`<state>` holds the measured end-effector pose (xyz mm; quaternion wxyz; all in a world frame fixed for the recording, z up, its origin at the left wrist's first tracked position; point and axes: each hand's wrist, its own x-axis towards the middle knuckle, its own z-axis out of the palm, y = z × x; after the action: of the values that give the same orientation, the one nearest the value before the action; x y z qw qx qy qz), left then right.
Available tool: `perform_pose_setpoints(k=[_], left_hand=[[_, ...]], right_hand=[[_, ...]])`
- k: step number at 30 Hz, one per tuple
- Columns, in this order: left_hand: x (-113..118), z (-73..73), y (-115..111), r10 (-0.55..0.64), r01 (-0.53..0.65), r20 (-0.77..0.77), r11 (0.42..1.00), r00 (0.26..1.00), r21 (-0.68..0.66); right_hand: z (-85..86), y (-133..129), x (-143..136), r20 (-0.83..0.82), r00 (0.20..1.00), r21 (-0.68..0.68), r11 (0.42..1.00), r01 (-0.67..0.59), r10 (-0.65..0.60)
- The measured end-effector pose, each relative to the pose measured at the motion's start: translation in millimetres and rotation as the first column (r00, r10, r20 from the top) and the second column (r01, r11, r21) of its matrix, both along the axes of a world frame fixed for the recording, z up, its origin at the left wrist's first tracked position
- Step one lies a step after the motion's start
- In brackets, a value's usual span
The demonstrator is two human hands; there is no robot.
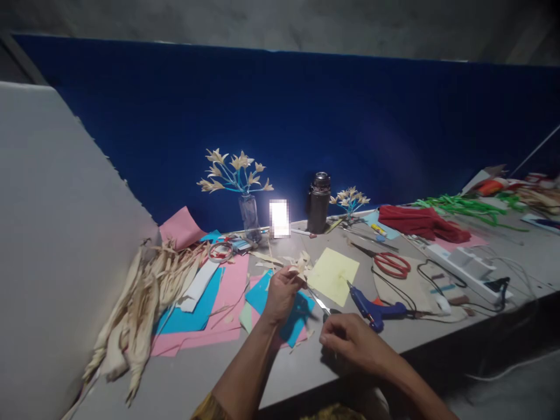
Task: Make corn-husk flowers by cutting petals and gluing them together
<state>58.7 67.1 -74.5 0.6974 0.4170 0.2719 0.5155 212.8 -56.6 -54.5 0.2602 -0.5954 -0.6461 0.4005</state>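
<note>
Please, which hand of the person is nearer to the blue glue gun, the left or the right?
Right. The right hand is close by the glue gun, on its near left side; the left hand is farther left, holding a pale flower.

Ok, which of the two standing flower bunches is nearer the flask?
The small bunch, just right of the flask; the big bunch stands farther off on its left, in a clear vase.

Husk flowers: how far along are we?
Two arrangements look done: flowers on blue stems in the vase, and a smaller bunch right of the flask. In hand: a pale husk piece in the left hand; can't tell whether it's finished. Probably left: that piece, plus the husk bundle, lying unshaped.
</note>
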Motion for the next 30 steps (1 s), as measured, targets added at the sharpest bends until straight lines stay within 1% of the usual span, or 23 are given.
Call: perform_pose_setpoints(k=[2,4,8,11,13,15,17,19,24,27,30], left_hand=[[-1,1.4,-2,-0.035,0.036,-0.026,0.998,0.999,0.043],[-1,3.4,-4,-0.061,0.063,-0.040,0.996,0.997,0.060],[0,4.8,-6,-0.067,0.067,-0.048,0.998,0.997,0.007],[0,3.5,-6,-0.051,0.050,-0.016,0.998,0.999,-0.047],[0,2.7,-6,-0.044,0.044,0.000,0.997,0.999,-0.066],[0,2.4,-5,-0.055,0.055,0.004,0.997,0.998,-0.061],[0,2.5,-5,-0.064,0.064,-0.003,0.997,0.998,-0.039],[0,2.5,-5,-0.045,0.045,-0.017,0.999,0.999,-0.027],[0,0.8,-3,-0.007,0.005,-0.046,0.999,0.999,-0.044],[1,-0.3,-2,0.010,-0.011,-0.015,0.999,1.000,-0.043],[3,-0.3,-1,0.044,-0.044,-0.004,0.997,0.999,-0.068]], right_hand=[[-8.7,-3,-2,0.012,1.000,0.029,0.999,0.020,-0.021],[-15.3,-4,-6,0.037,0.998,0.095,0.995,0.039,-0.043],[-32.0,-3,-15,0.087,0.995,0.246,0.969,0.018,-0.041],[-51.4,-1,-20,0.096,0.995,0.335,0.942,0.003,-0.037],[-65.6,1,-21,0.119,0.991,0.426,0.905,0.007,-0.064],[-77.5,3,-21,0.150,0.986,0.532,0.846,-0.016,-0.075],[-84.9,5,-21,0.171,0.982,0.613,0.789,-0.048,-0.073],[-87.4,5,-20,0.163,0.983,0.649,0.760,-0.046,-0.079],[-80.6,3,-19,0.093,0.992,0.634,0.773,0.007,-0.085],[-74.3,0,-20,0.083,0.994,0.638,0.770,0.001,-0.070],[-69.4,-2,-19,0.083,0.995,0.655,0.755,-0.018,-0.048]])
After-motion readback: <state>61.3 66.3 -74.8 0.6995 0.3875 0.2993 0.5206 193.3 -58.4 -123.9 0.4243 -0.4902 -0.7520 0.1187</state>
